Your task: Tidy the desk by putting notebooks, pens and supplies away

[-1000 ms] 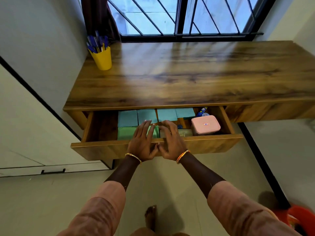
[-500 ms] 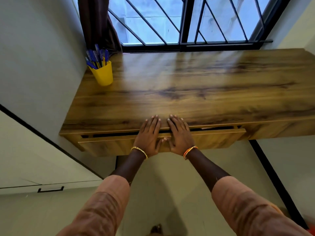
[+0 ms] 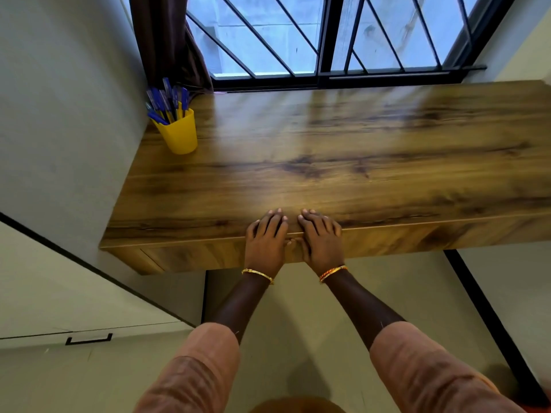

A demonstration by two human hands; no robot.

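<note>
Two hands lie side by side at the front edge of the desk (image 3: 328,162): our left hand (image 3: 266,242) and our right hand (image 3: 320,241) press flat against the drawer front (image 3: 190,254), fingers straight and laid over the desk's lip, thumbs nearly touching between them. Neither hand holds anything. We see the drawer front flush under the desktop, so its contents are hidden from us. Each wrist carries a bangle, and rust-coloured sleeves cover our forearms below. A yellow cup (image 3: 179,134) stands upright at the desk's far left corner, beside the wall, with blue pens (image 3: 167,99) standing in it. Behind the desk we see a barred window (image 3: 328,34) and a dark curtain (image 3: 167,37).
</note>
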